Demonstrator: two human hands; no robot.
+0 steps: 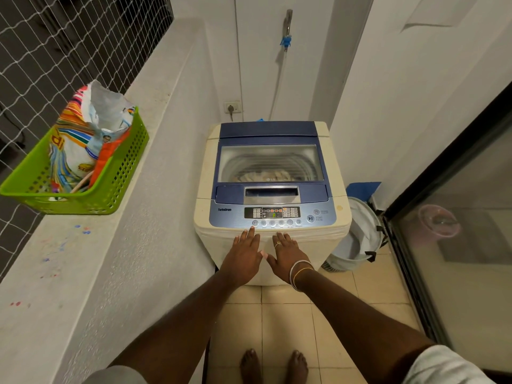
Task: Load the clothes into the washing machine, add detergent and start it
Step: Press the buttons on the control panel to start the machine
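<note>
A cream and blue top-loading washing machine (273, 195) stands ahead with its clear lid down; pale clothes (263, 176) show through the lid inside the drum. Its control panel (273, 213) is lit. My left hand (243, 254) lies flat at the machine's front edge, its longest finger reaching up to the leftmost button of the row. My right hand (286, 253) rests flat beside it, fingers spread, just below the buttons. Both hands hold nothing. A detergent bag (83, 139) stands open in a green basket (122, 173) on the ledge to the left.
A pale laundry hamper (357, 239) stands on the tiled floor right of the machine, against a dark-framed glass door (454, 217). A grey ledge (110, 259) runs along the left under netting. A tap and hose (286, 40) hang on the back wall above a socket.
</note>
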